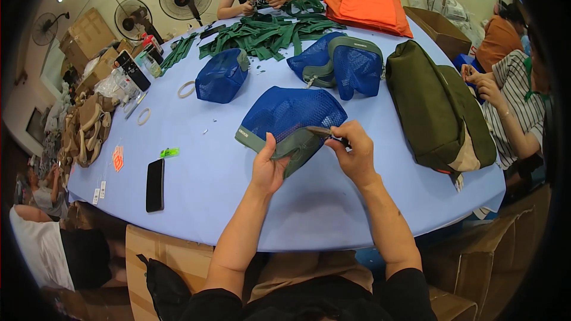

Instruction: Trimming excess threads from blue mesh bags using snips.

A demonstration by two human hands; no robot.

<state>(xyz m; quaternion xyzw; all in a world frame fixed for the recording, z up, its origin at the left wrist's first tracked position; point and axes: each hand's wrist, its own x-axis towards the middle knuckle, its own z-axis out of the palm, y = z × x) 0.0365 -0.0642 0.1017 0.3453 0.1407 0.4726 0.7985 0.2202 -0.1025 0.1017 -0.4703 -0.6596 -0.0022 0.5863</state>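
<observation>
A blue mesh pouch (291, 106) with grey-green trim is held up over the near middle of the table. My left hand (270, 169) grips its trim from the near side, thumb on top and the other fingers partly hidden under the fabric. In my right hand (357, 154) is a pair of small thread snips (321, 132), pinched between thumb and fingers. Their metal blades lie against the pouch's trim; whether they touch a thread is too small to tell. Beyond stand another blue mesh pouch (220, 77) and a blue mesh pair (357, 68).
An olive green bag (437, 110) lies on the right of the light blue table (196, 202). Green straps (267, 35) and an orange bag (366, 9) are at the far side. A black phone (155, 185) lies at left, near tan bags (89, 128). Co-workers sit across and at right.
</observation>
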